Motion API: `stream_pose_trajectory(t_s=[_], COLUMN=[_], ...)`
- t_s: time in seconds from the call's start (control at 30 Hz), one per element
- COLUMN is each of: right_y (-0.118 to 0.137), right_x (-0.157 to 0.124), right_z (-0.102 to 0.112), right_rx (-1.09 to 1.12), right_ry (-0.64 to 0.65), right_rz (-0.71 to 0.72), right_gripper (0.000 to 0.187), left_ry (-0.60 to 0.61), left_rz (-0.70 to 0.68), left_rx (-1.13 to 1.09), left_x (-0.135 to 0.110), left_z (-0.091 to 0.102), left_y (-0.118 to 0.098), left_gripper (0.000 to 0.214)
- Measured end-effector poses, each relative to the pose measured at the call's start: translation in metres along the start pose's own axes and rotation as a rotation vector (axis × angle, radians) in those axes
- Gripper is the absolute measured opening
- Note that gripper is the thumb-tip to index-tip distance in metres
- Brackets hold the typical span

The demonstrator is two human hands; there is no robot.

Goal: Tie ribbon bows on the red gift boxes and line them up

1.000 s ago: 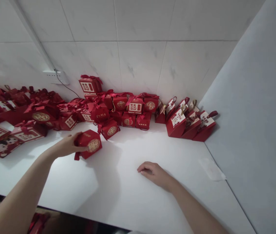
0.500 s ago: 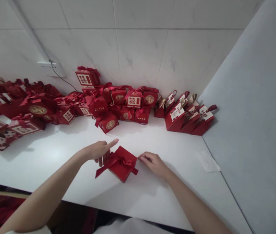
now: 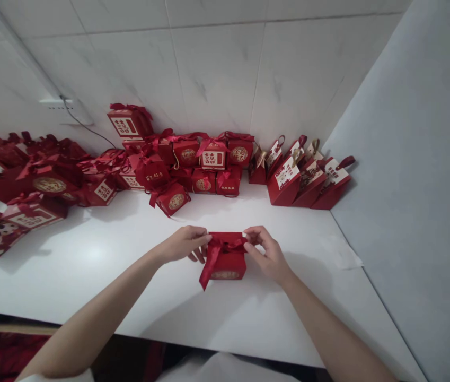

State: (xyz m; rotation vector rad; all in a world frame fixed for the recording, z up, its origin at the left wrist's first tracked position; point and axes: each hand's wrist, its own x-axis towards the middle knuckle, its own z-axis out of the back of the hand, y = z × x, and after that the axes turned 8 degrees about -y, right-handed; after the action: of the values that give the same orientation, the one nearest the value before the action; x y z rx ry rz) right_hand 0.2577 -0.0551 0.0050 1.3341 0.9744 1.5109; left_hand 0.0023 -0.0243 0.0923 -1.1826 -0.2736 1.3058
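Note:
A red gift box (image 3: 230, 264) stands on the white table in front of me, its gold round print facing me. Across its top lies a red ribbon bow (image 3: 232, 244), one long tail hanging down at the left front. My left hand (image 3: 187, 244) is at the left end of the bow, with thumb and forefinger closed on it. At the right end, my right hand (image 3: 266, 253) has its thumb and forefinger curled together around the bow's loop. What exactly lies between the fingertips is partly hidden.
Stacked red gift boxes (image 3: 212, 159) line the tiled wall, with more boxes (image 3: 53, 180) heaped at left. Several triangular red boxes (image 3: 288, 183) stand at the back right. A white paper (image 3: 346, 253) lies against the grey panel (image 3: 419, 175). A socket strip (image 3: 65, 110) is on the wall.
The gift box has been turned so its printed front faces me, and it sits farther right. My left hand has closed in from a pointing pose; my right hand has moved to the bow.

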Motion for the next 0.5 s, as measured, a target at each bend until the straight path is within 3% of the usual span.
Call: stream_pose_trajectory(t_s=[0.17,0.27,0.33,0.4,0.5], right_y=[-0.009,-0.003,0.002,0.007,0.011], right_x=[0.007,0.005,0.0,-0.007,-0.019], right_z=[0.002,0.003,0.004,0.002,-0.006], right_rx=[-0.124,-0.231,-0.306,-0.378,-0.496], right_ry=[-0.35,-0.438,-0.397,-0.293,-0.103], right_rz=[-0.034,0.143,0.325,0.482,0.604], right_gripper=[0.017,0.01,0.012,0.014,0.01], left_ry=[0.028,-0.122,-0.203,-0.182,-0.147], left_rz=[-0.044,-0.277,-0.422,-0.443,-0.447], left_rx=[0.237,0.167,0.013,-0.162,-0.376], left_x=[0.04,0.05,0.05,0.048,0.044], left_z=[0.029,0.022,0.006,-0.012,-0.029], left_y=[-0.019,-0.013,-0.001,0.012,0.025], left_gripper=[0.049,0.048,0.039,0.034,0.029])
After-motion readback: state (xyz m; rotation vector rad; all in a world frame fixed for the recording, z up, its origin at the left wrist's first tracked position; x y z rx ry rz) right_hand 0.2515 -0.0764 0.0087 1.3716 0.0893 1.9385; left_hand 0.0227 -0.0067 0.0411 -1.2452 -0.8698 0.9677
